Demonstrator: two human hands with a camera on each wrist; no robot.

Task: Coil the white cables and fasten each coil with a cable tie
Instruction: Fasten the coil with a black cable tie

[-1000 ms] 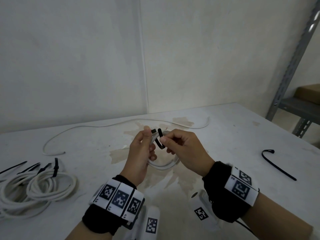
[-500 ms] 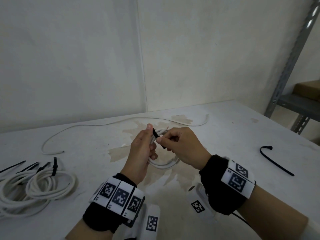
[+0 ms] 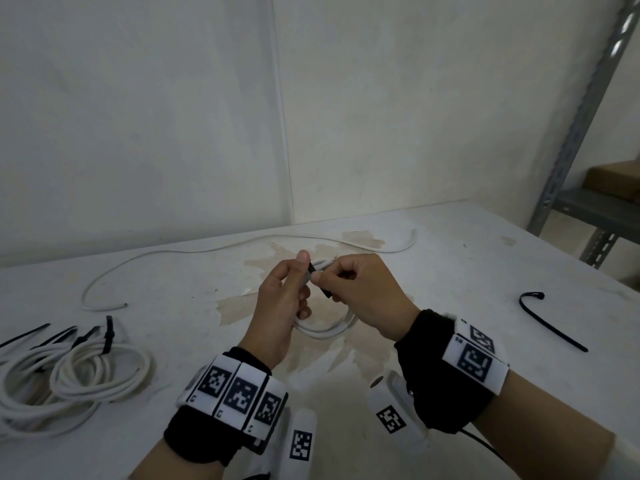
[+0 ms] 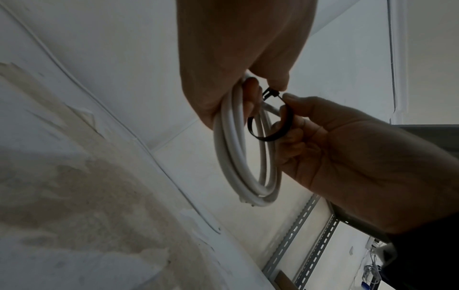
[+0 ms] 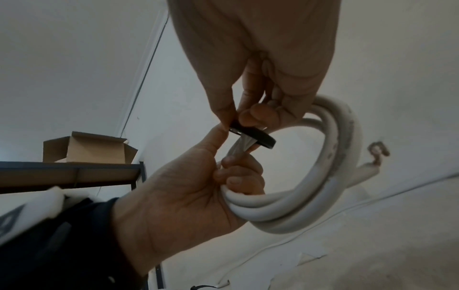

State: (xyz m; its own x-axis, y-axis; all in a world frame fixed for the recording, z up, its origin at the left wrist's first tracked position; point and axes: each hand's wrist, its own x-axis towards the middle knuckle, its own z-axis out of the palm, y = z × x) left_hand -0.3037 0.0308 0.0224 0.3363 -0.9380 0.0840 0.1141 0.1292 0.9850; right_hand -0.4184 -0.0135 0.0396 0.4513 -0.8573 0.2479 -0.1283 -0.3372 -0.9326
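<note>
right hand (image 3: 360,289) hides cable tie (image 3: 320,282) tail.

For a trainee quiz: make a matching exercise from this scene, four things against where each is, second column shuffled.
Things:
1. coil of white cable
2. spare black cable tie
3. tied coils
4. loose white cable

Places:
A. lying uncoiled at the back of the table
B. gripped by the left hand
C. heaped on the table's left
D. alone on the table's right

Pairs: 1-B, 2-D, 3-C, 4-A
</note>
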